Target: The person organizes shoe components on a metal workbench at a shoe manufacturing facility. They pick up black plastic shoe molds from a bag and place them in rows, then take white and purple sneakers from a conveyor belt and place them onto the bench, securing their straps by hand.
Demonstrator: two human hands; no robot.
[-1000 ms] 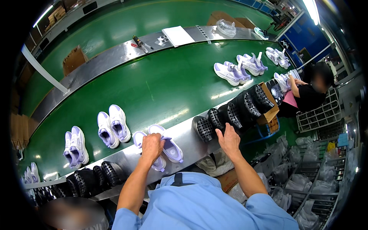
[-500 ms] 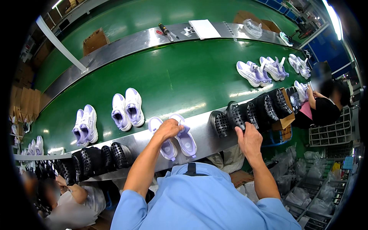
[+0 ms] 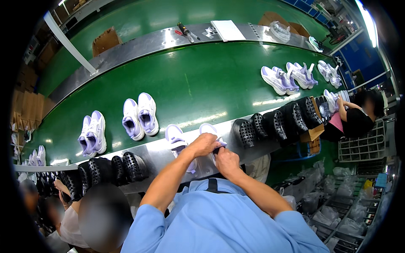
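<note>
A white and lilac shoe lies on the steel ledge in front of me, its mate beside it on the left. My left hand grips the right-hand shoe from above. My right hand presses in from the near side, closed around a small black piece that is mostly hidden between the two hands; it looks like one of the black perforated shoe forms.
Rows of black forms line the ledge on the right and on the left. More shoe pairs ride the green belt. One co-worker sits at the right, another at the lower left.
My right hand left the row of black forms on the right and came to the shoe beside my left hand. The shoe pairs on the belt have shifted right in view.
</note>
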